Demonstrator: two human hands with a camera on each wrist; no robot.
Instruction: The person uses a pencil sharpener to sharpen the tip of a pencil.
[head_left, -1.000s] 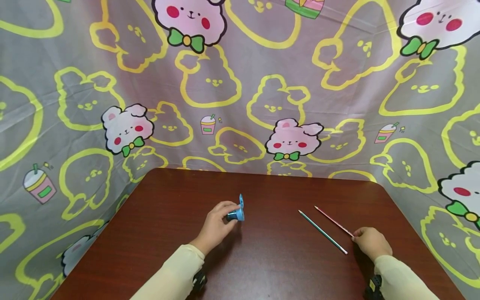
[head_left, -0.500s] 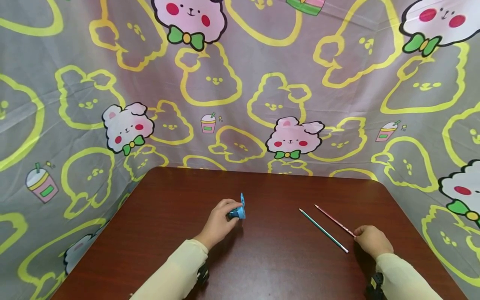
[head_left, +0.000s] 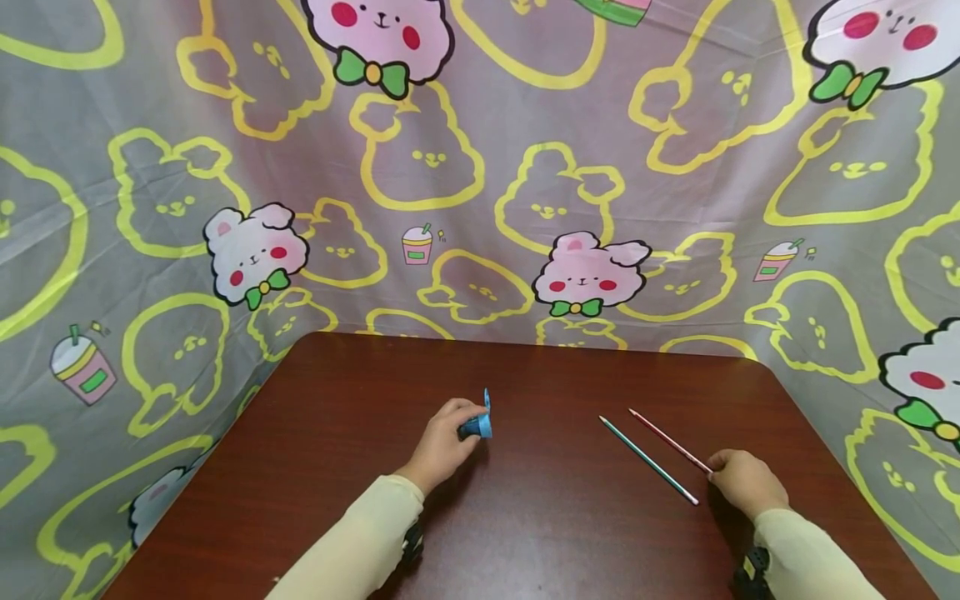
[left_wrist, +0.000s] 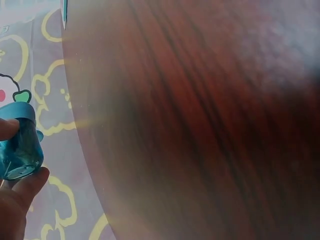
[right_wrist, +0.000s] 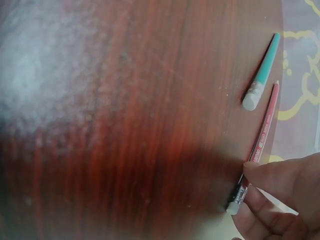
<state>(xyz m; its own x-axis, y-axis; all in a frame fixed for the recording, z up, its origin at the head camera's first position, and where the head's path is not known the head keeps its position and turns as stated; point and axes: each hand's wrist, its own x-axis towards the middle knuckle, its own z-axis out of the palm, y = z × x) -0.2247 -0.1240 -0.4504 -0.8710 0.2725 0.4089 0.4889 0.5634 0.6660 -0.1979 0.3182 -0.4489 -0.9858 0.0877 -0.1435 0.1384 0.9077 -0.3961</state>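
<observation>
In the head view, my left hand [head_left: 441,446] holds a small blue pencil sharpener [head_left: 484,426] sideways, its flip lid standing up. Seen from the left wrist, the sharpener [left_wrist: 22,145] has a see-through blue body and a lighter blue collar, with a thumb and a finger on it. Over on the right, my right hand [head_left: 750,483] pinches a red pencil [head_left: 667,439] close to its eraser end. A teal pencil [head_left: 648,461] lies to the left of the red one, apart from it. White erasers show on both pencils in the right wrist view.
The dark red-brown wooden table [head_left: 540,533] has rounded far corners. A grey cloth [head_left: 465,225] with yellow outlines and cartoon bunny heads hangs behind it and along both sides.
My left hand has shifted slightly to the right with the sharpener, whose raised lid now shows more edge-on. My right hand and both pencils look almost unchanged.
</observation>
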